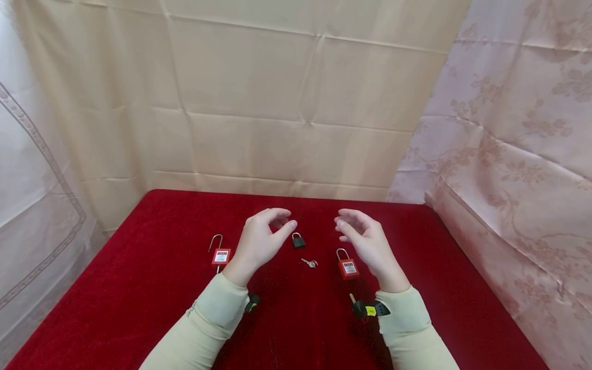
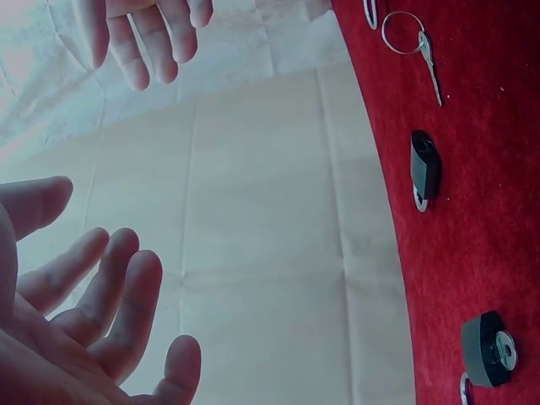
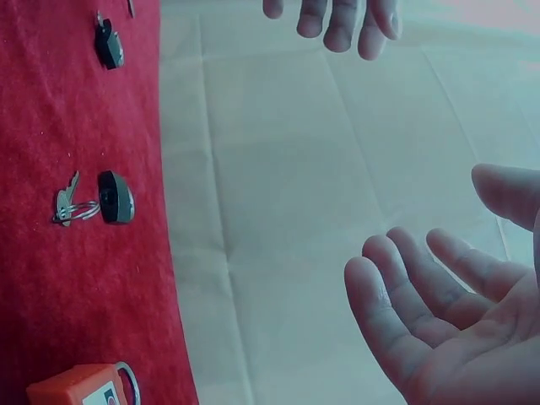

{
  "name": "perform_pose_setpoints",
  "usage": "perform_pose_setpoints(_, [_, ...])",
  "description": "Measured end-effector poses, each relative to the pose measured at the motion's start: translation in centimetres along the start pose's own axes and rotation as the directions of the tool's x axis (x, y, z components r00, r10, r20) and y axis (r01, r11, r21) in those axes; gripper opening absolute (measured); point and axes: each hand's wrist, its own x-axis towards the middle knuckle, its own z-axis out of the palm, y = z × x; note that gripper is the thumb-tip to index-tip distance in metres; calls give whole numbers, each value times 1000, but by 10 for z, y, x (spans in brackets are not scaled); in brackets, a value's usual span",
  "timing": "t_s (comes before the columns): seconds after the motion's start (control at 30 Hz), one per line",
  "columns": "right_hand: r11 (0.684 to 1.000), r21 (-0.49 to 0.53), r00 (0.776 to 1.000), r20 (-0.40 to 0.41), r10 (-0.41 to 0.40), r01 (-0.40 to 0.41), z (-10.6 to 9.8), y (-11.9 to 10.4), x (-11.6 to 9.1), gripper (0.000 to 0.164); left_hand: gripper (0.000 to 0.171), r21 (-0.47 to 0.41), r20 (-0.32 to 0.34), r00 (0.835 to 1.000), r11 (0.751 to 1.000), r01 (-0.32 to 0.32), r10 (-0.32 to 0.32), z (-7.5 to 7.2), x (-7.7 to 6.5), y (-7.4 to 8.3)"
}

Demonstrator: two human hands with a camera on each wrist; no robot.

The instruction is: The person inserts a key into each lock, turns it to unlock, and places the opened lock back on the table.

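Note:
My left hand (image 1: 265, 237) is raised over the red-covered table, fingers loosely bent, holding nothing. Facing it, my right hand (image 1: 365, 235) has the same relaxed curve and is free of anything. Between them on the cloth lies a small black padlock (image 1: 298, 241) with keys on a ring (image 1: 310, 263) just nearer to me. A red padlock (image 1: 349, 267) lies beside the right hand. Left of my left hand is another red padlock (image 1: 221, 256), its shackle swung out. The left wrist view also has a second dark padlock (image 2: 484, 349), hidden in the head view.
The red cloth (image 1: 296, 329) covers the table. Near my right sleeve lies a black-headed key (image 1: 358, 308). A beige curtain (image 1: 259, 97) hangs behind the table's far edge, and a floral curtain (image 1: 518, 154) hangs along the right.

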Motion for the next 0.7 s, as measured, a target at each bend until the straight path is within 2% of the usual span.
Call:
perform_pose_setpoints(0.17, [998,-63,1000,-11,-23,22,1,3,2,38,25,32,9,1000,999,5,-5,-1,0,0])
perform_pose_setpoints(0.37, [976,-215,999,-8,-48,45,2,6,2,34,24,93,31,999,995,29,-32,0,0,0])
perform_pose_setpoints(0.5, [947,-315,998,-4,-59,54,5,9,2,32,24,109,49,997,992,56,-61,1,0,-1])
perform_pose_setpoints(0.7, [923,-379,998,32,-49,58,14,15,3,33,26,136,101,984,982,133,-148,2,0,-2])
